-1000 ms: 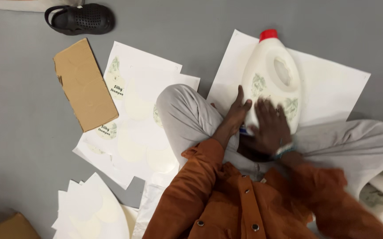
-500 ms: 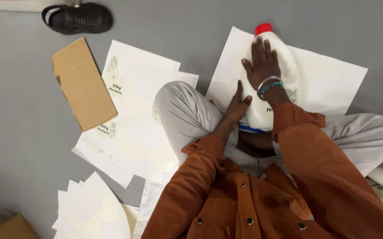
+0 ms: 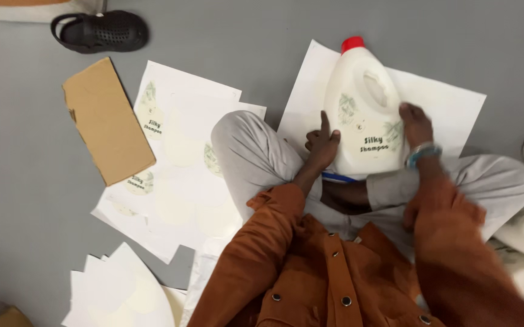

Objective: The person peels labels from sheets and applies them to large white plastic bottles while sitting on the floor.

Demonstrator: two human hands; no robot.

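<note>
Head view: a grey floor point(image 3: 20, 181) spreads under a person sitting cross-legged in grey trousers and a rust-brown jacket. The largest thing nearby is a white paper sheet point(image 3: 449, 103) lying under the bottle, then the spread of label sheets point(image 3: 177, 151) by the left knee, some with round stickers left on them, and more cut sheets point(image 3: 117, 290) nearer the camera. A brown cardboard piece point(image 3: 106, 121) lies beside those, and a black sandal point(image 3: 101, 31) sits at the far edge. The white bottle point(image 3: 362, 115), red-capped and labelled, lies against the lap on the paper sheet. The left hand point(image 3: 322, 142) presses its side, fingers loosely curled, forefinger up. The right hand point(image 3: 416, 124) rests flat and open on the label's right edge, not clasping.
</note>
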